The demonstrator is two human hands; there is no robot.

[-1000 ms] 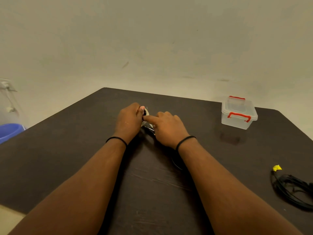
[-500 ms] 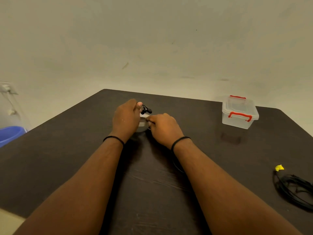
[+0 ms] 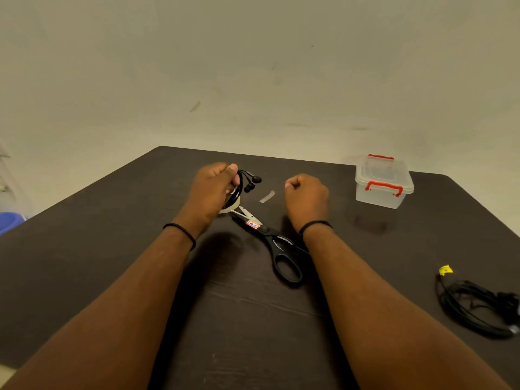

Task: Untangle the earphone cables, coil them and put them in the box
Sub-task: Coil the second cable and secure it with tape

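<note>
My left hand (image 3: 212,190) grips a coiled black earphone cable (image 3: 238,190) a little above the dark table (image 3: 112,249). Its two earbuds (image 3: 252,182) stick out to the right of my thumb. My right hand (image 3: 306,198) hovers to the right, apart from the coil, fingers curled into a fist with nothing visible in it. The clear plastic box (image 3: 382,182) with red latches stands at the far right of the table, lid on. A second black cable bundle (image 3: 478,305) with a yellow tag (image 3: 445,270) lies near the right edge.
Black scissors (image 3: 271,239) lie between my forearms, blades pointing at a roll of clear tape (image 3: 230,208) under my left hand. A short tape strip (image 3: 267,196) lies between my hands. A blue tub (image 3: 9,220) sits off the table's left edge.
My hands have parted. The left lifted the coiled earphones slightly, while the right drew away to the right, uncovering the scissors and the tape strip.
</note>
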